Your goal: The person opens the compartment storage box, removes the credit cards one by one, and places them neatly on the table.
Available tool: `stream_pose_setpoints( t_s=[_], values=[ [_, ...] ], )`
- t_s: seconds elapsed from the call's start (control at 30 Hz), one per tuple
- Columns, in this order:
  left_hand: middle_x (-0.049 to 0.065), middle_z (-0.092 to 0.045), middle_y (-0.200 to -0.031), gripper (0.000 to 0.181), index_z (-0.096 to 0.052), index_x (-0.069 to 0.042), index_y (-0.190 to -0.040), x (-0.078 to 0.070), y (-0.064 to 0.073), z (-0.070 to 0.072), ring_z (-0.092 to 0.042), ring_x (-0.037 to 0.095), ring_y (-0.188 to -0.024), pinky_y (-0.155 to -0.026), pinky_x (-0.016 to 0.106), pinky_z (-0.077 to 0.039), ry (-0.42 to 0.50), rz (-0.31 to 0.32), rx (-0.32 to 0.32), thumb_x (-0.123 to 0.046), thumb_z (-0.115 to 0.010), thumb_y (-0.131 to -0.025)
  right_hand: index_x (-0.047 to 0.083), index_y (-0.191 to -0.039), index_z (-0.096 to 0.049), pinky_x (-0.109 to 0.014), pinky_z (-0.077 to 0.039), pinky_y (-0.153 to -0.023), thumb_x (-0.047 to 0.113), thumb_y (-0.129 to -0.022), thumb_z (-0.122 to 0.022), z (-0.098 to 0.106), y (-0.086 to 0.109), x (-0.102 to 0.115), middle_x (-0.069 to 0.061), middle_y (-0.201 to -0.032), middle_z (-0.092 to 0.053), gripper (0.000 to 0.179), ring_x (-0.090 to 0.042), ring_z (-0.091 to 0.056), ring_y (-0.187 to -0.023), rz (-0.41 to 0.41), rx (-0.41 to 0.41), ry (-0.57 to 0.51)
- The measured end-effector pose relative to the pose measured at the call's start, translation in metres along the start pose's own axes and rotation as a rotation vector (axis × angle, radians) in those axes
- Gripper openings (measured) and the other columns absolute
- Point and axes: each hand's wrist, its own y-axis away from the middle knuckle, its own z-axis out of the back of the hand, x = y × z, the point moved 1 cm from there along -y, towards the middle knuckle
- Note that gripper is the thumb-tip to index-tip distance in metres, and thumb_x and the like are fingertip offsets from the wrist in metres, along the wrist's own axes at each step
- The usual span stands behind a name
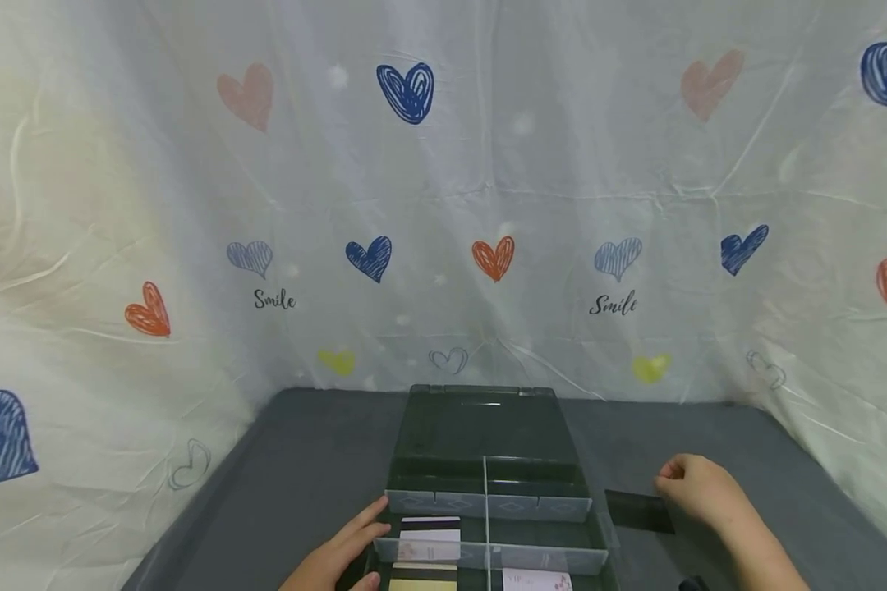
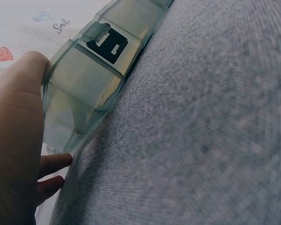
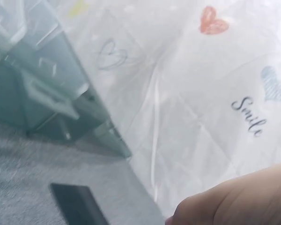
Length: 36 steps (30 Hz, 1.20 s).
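Note:
An open translucent dark-green plastic box (image 1: 540, 529) has a raised lid (image 1: 480, 431) at the back. In its left compartments lie a white card with a dark stripe (image 1: 430, 533) and a cream card with a dark stripe (image 1: 423, 581). A VIP card with a floral print (image 1: 538, 579) lies front right. My left hand (image 1: 340, 550) rests against the box's left side with straight, spread fingers. My right hand (image 1: 710, 492), fingers curled, is beside the right end of a dark flat strip (image 1: 636, 510). Whether its fingertips pinch the strip is hidden.
Grey cloth (image 1: 296, 468) covers the table around the box. A white curtain (image 1: 443, 164) printed with hearts hangs behind and at both sides. On the box's front is a black latch (image 2: 110, 44). A pale divider (image 1: 486, 509) runs through the box.

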Motion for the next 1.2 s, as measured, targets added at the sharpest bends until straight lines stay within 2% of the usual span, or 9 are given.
stream_pose_setpoints(
  t_s=[0.23,0.43,0.83,1.2],
  values=[
    [0.006,-0.037,-0.163,0.045,-0.057,-0.016,-0.145,0.000,-0.001,0.000,-0.044,0.014,-0.142,-0.093,0.041,-0.053,-0.026,-0.007,-0.007,-0.031,-0.066,-0.103,-0.002,-0.104,-0.067,-0.049,-0.051,-0.071,0.028,-0.096,-0.070,0.011,0.006,0.010,-0.010,-0.098,-0.068,0.031,-0.028,-0.063,-0.087,0.027,-0.028,0.002],
    [0.007,-0.037,-0.164,0.045,-0.057,-0.015,-0.145,-0.001,0.000,0.001,-0.044,0.014,-0.142,-0.092,0.041,-0.053,-0.020,-0.003,0.000,-0.030,-0.065,-0.103,-0.002,-0.111,-0.068,-0.051,-0.052,-0.076,0.037,-0.096,-0.071,0.017,0.015,0.029,-0.013,-0.105,-0.069,0.042,-0.037,-0.065,-0.098,0.055,-0.041,0.011],
    [0.006,-0.037,-0.164,0.045,-0.057,-0.015,-0.145,0.000,-0.001,0.001,-0.044,0.014,-0.142,-0.093,0.041,-0.053,-0.027,0.001,0.001,-0.030,-0.065,-0.103,0.005,-0.115,-0.069,-0.045,-0.051,-0.071,0.040,-0.094,-0.075,0.022,0.039,0.072,0.001,-0.099,-0.066,0.042,-0.017,-0.063,-0.085,0.096,-0.063,0.014],
    [0.009,-0.037,-0.163,0.046,-0.056,-0.015,-0.146,-0.002,-0.001,0.001,-0.045,0.014,-0.141,-0.091,0.038,-0.054,-0.018,-0.018,-0.007,-0.030,-0.066,-0.103,0.015,-0.111,-0.071,-0.035,-0.052,-0.068,0.036,-0.088,-0.082,0.010,0.063,0.099,0.003,-0.106,-0.065,0.032,-0.011,-0.064,-0.086,0.173,-0.107,0.002]
  ],
)
